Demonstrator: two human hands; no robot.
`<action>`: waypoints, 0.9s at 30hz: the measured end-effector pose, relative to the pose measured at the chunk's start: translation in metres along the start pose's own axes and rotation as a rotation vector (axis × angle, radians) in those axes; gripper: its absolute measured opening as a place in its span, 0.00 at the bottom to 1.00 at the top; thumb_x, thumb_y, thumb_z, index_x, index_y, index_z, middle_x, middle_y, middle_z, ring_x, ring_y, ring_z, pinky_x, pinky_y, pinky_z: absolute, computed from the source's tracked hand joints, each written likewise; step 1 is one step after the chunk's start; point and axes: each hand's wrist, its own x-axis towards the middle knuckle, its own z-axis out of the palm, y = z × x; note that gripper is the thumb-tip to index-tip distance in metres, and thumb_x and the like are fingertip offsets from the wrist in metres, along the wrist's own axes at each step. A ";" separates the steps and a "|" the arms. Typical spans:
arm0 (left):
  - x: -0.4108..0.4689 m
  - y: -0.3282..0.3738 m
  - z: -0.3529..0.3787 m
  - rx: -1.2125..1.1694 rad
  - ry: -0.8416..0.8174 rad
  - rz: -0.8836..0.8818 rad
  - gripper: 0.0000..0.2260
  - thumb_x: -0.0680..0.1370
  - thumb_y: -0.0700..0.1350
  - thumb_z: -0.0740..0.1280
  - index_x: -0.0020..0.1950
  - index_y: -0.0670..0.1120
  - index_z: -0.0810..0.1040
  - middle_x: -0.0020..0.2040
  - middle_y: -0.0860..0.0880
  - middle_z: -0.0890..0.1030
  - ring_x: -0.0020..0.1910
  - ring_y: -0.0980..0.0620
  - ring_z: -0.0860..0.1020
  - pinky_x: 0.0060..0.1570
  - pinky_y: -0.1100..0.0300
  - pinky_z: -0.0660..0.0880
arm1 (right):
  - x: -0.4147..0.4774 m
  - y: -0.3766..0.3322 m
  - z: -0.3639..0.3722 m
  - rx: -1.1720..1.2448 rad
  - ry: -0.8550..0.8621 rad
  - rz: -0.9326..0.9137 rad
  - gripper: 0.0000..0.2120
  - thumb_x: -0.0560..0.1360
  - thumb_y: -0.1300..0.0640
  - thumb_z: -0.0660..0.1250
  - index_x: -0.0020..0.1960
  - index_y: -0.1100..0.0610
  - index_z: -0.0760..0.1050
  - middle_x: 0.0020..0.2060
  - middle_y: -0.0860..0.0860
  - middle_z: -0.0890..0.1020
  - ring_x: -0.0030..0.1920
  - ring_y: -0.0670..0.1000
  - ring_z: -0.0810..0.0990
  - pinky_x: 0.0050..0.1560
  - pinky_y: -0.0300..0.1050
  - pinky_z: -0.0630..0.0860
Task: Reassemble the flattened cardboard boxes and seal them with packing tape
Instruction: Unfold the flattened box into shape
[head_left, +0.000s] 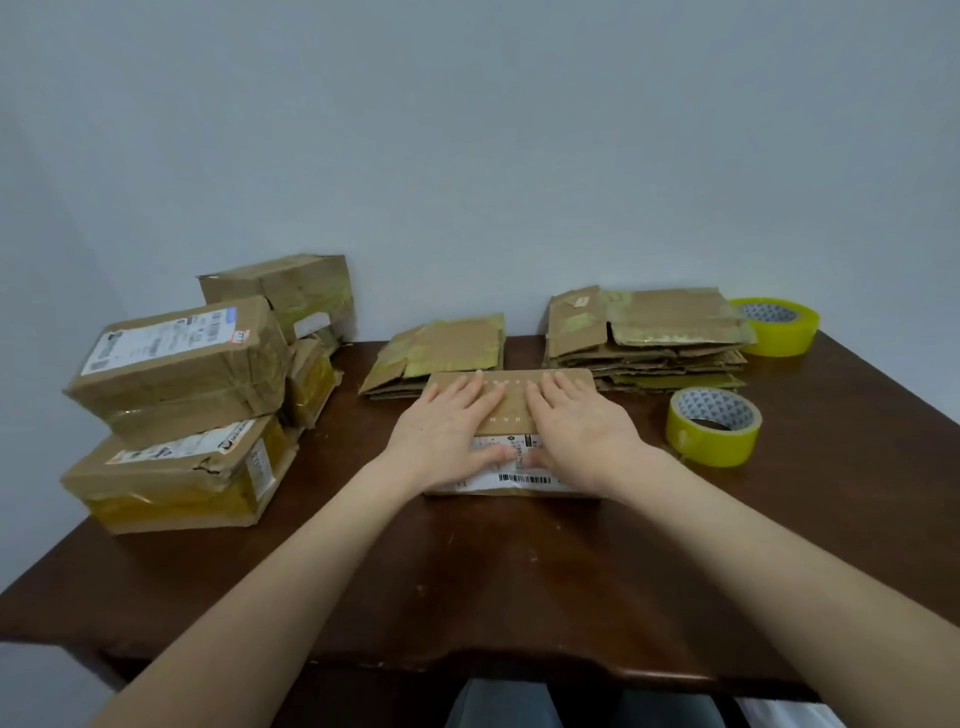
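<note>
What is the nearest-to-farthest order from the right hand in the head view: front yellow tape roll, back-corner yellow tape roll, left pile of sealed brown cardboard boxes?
From the right hand:
1. Front yellow tape roll, just to its right.
2. Back-corner yellow tape roll, at the right rear.
3. Pile of sealed brown cardboard boxes, on the far left side.

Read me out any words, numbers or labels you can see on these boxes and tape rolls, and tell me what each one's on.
No text here reads clearly.
Centre box: pale printed characters, blurred; white barcode label, print too small.
Upper left box: shipping label and red-marked sticker, blurred.
Lower left box: label blurred.
Right flat stack: sticker unreadable.
Near tape roll and far tape roll: triangle pattern only, no words.
</note>
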 end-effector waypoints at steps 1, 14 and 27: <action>0.002 0.000 -0.001 0.007 -0.007 -0.008 0.36 0.77 0.67 0.53 0.78 0.52 0.45 0.79 0.47 0.47 0.78 0.51 0.47 0.75 0.50 0.46 | 0.000 -0.002 0.002 0.021 0.018 0.001 0.40 0.79 0.40 0.56 0.78 0.61 0.43 0.78 0.59 0.47 0.78 0.55 0.45 0.76 0.49 0.44; 0.003 0.020 -0.004 -0.003 -0.014 -0.032 0.37 0.77 0.59 0.60 0.79 0.51 0.44 0.79 0.49 0.44 0.78 0.50 0.47 0.75 0.50 0.48 | -0.023 0.027 -0.016 0.676 0.158 0.036 0.23 0.74 0.60 0.63 0.69 0.52 0.72 0.68 0.50 0.74 0.69 0.50 0.70 0.68 0.45 0.68; 0.000 0.012 -0.008 -0.089 -0.005 -0.053 0.40 0.73 0.65 0.65 0.77 0.60 0.47 0.79 0.51 0.49 0.76 0.50 0.54 0.74 0.50 0.55 | -0.069 0.141 0.038 0.244 0.174 0.546 0.15 0.80 0.54 0.60 0.66 0.47 0.73 0.66 0.54 0.74 0.70 0.55 0.64 0.75 0.54 0.50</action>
